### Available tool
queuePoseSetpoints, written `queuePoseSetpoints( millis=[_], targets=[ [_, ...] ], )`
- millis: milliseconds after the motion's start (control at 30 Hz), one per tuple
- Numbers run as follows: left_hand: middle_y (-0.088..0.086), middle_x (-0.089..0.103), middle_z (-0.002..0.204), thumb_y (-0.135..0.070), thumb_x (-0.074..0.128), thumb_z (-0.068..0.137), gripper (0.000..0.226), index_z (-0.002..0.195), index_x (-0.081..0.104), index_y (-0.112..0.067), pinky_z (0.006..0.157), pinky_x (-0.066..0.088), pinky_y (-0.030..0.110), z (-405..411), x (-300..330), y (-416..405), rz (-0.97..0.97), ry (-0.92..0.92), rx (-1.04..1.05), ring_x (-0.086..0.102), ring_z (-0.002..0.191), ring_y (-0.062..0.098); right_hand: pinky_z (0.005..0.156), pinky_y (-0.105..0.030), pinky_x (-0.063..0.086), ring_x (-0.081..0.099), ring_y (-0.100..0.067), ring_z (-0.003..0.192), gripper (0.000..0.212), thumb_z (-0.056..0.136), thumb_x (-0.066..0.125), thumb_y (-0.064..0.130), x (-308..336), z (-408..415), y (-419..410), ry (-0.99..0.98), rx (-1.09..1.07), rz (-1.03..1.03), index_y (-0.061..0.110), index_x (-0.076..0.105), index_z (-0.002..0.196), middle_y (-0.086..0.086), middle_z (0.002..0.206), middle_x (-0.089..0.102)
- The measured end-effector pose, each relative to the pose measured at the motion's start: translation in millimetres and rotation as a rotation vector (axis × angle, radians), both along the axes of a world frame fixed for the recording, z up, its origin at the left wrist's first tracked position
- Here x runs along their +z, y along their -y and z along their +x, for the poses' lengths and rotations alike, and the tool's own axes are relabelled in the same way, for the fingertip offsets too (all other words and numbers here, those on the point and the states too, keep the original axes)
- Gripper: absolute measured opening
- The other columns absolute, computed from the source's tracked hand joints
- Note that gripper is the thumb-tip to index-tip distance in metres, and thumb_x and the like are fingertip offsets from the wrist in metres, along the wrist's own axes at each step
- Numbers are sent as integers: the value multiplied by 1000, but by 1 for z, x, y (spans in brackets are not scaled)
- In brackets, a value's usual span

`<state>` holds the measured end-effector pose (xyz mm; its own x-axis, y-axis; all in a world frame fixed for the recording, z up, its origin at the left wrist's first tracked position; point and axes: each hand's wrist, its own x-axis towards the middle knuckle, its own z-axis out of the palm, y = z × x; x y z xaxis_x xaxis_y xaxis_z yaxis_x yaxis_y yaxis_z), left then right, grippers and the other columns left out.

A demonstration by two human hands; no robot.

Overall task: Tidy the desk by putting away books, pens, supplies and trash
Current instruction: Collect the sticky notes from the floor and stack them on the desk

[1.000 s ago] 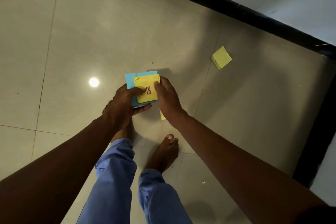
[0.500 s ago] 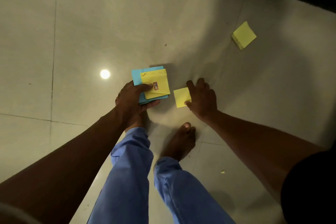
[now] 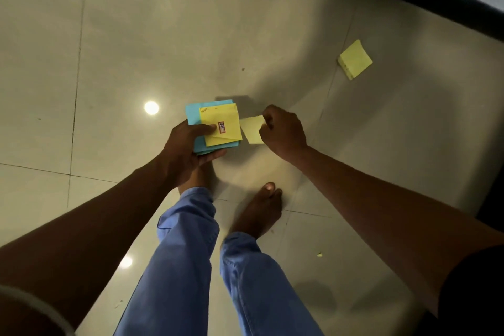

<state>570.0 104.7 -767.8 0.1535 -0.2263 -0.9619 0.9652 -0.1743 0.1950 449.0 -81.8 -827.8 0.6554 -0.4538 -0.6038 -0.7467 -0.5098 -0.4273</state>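
— What's changed for us just now?

— Half a second ago our right hand (image 3: pixel 283 131) was flat on the floor beside a loose note (image 3: pixel 252 129). Now its fingertips pinch that note by the edge and it's lifted clear of the tiles, hanging just beside the stack (image 3: pixel 215 128). A second ago both hands were on the stack.

— And the left hand (image 3: pixel 188 144)?

— It grips the stack, thumb on top, fingers underneath.

— So where does that leave us?

— One stray sheet is recovered; we judge it goes onto the stack next. Another pad (image 3: pixel 355 59) lies on the floor (image 3: pixel 136 35) well apart, near the dark skirting, not yet picked up.

— How does the stack look?

— Blue sheets below, yellow on top with a small red label, edges uneven. The pinched note is pale yellow, thin and slightly curled.
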Motion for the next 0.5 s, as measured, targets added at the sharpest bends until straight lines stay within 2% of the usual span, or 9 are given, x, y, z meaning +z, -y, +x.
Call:
queuePoseSetpoints(
  millis=[67,133,200,267,367,433,500],
  targets=[
    [17,67,128,-3,63,95,47,140,51,-11,79,64,43,2,3,3,-25,-36,11,69,115,37,71,-32,49,60,-19,84,13,78,68,12,13,7,7,133,-93,-18,21,72,87,-1,88,65],
    [17,66,130,-3,62,94,50,141,50,-11,79,64,44,4,5,5,-37,-49,7,68,115,37,69,-26,46,53,-11,80,14,76,75,14,25,14,15,225,-157,-22,27,76,82,3,87,58],
    [18,66,132,-3,62,94,50,142,50,-11,78,64,44,7,5,6,-35,-44,10,69,115,38,61,-25,41,50,-6,63,12,78,77,17,36,19,24,260,-248,68,27,78,82,7,69,56],
    [18,66,133,-4,63,93,52,143,50,-12,78,63,43,10,4,7,-34,-40,14,69,114,38,57,-29,48,56,-9,53,9,77,77,18,47,24,34,290,-336,146,26,79,82,5,57,62],
    [18,65,134,-4,63,93,53,143,49,-12,77,63,42,13,2,10,-31,-32,-2,69,114,38,69,-45,63,73,-21,72,4,82,76,22,63,28,43,364,-451,272,19,76,82,-1,74,74],
    [17,65,133,-4,62,93,52,143,49,-13,75,63,41,11,1,12,-22,-26,-28,69,115,37,73,-47,64,74,-26,83,20,87,75,27,73,30,47,398,-525,366,7,73,84,-10,84,75],
    [17,64,133,-3,62,94,52,143,49,-13,75,64,41,8,0,13,-12,-26,-44,69,115,37,72,-43,64,73,-24,83,14,87,74,19,76,31,51,405,-519,412,6,70,87,-12,84,73]
  ],
)
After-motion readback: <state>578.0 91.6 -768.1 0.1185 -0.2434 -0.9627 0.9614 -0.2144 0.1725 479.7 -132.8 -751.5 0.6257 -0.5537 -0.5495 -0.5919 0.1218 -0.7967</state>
